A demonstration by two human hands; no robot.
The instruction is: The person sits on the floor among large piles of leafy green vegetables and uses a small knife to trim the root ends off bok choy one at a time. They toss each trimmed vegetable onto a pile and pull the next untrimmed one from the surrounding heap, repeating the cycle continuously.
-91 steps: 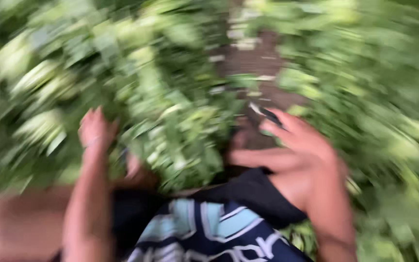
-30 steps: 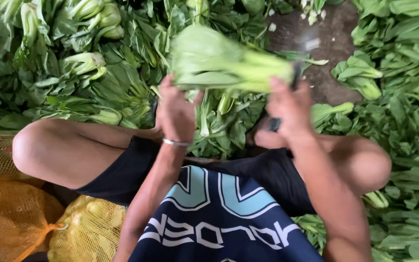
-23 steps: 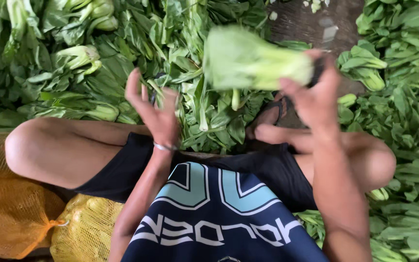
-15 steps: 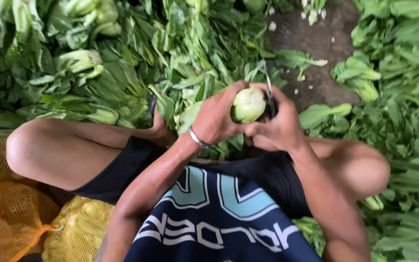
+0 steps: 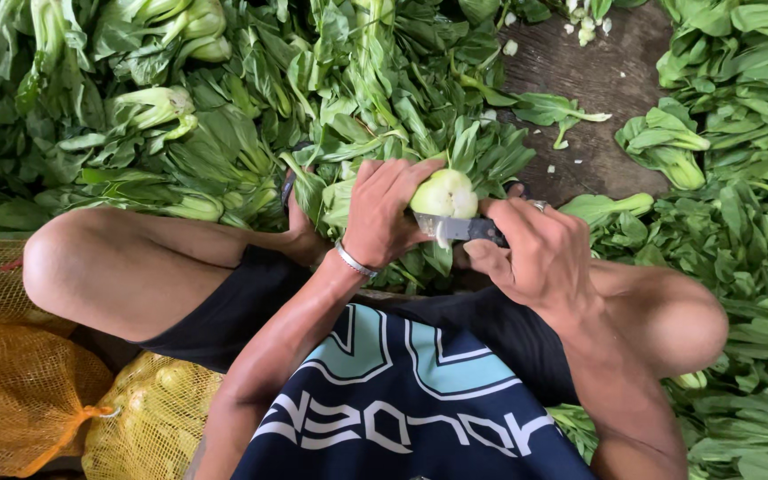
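Observation:
My left hand [image 5: 386, 212] grips a head of bok choy [image 5: 444, 192] with its pale cut base turned toward me. My right hand [image 5: 537, 251] holds a small knife [image 5: 455, 228], and the blade lies across the underside of that base. Both hands meet just above my crossed legs. The leafy part of the bok choy hangs down behind my left hand, partly hidden.
Heaps of green bok choy [image 5: 180, 107] cover the ground on the left and on the right [image 5: 748, 178]. A strip of bare dark wood [image 5: 580, 80] with small trimmings runs between them. Orange and yellow mesh sacks [image 5: 28, 382] lie at my lower left.
I lifted a bok choy up in both hands, let go briefly with the left, then brought it down to my lap. Now the knife blade is against its base.

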